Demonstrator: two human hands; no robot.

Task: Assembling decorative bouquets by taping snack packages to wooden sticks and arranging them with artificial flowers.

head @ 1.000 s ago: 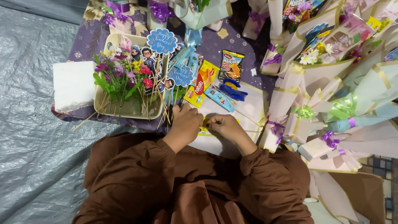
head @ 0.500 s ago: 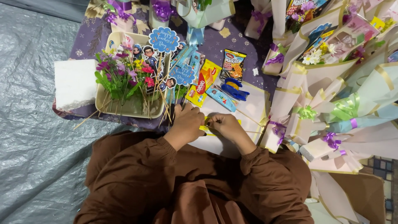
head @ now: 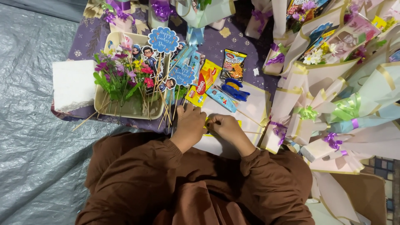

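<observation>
My left hand (head: pixel 190 126) and my right hand (head: pixel 226 128) meet over a white sheet of paper (head: pixel 254 109) in front of me. Together they pinch a small yellow item (head: pixel 207 123), mostly hidden by my fingers. A thin wooden skewer (head: pixel 248 118) sticks out to the right of my right hand. Just beyond my hands lie a yellow and red snack packet (head: pixel 202 82), a light blue snack bar (head: pixel 221 98) and blue scissors (head: pixel 234 91). Brown sleeves cover both my arms.
A cream tray (head: pixel 132 109) on the left holds small artificial flowers and paper toppers on sticks. A white foam block (head: pixel 73 84) lies further left. Several wrapped bouquets (head: pixel 333 79) with ribbons are piled on the right. A grey tarp (head: pixel 33 137) covers the floor.
My hands stay together on the yellow item with only small finger movements. Nothing around them has shifted.
</observation>
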